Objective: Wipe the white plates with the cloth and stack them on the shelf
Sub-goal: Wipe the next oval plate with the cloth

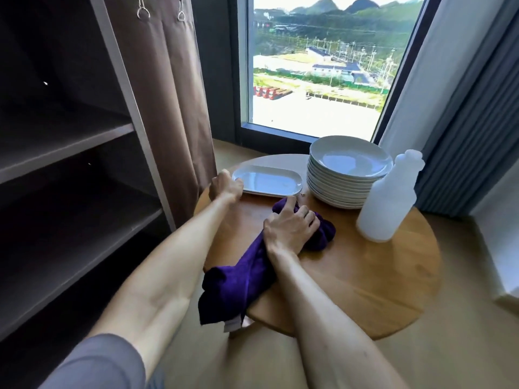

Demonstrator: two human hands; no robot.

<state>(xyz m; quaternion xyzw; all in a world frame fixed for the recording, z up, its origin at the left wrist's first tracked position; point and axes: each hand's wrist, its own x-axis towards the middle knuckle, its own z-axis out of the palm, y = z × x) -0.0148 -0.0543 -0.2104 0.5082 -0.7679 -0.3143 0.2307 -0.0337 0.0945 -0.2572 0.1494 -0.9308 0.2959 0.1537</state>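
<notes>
Left hand (224, 186): fingers curled round the near-left rim of the white oblong ceramic plate (268, 181), which lies flat on the round wooden table (365, 276).
Right hand (289, 228): fingers bent, gripping the bunched purple microfibre cloth (241, 279); its tail hangs over the table edge.
Stack of round white plates (348, 169): right of the oblong plate.
Dark shelf unit (70, 141): left of the table.

1. My left arm reaches straight out toward eleven o'clock, forearm bare, grey sleeve at the upper arm.
2. My left hand (225, 186) curls at the wrist, fingers hooked over an edge at twelve o'clock.
3. My right forearm angles in toward eleven o'clock.
4. My right hand (289, 226) lies palm down, fingers bent and gripping.
</notes>
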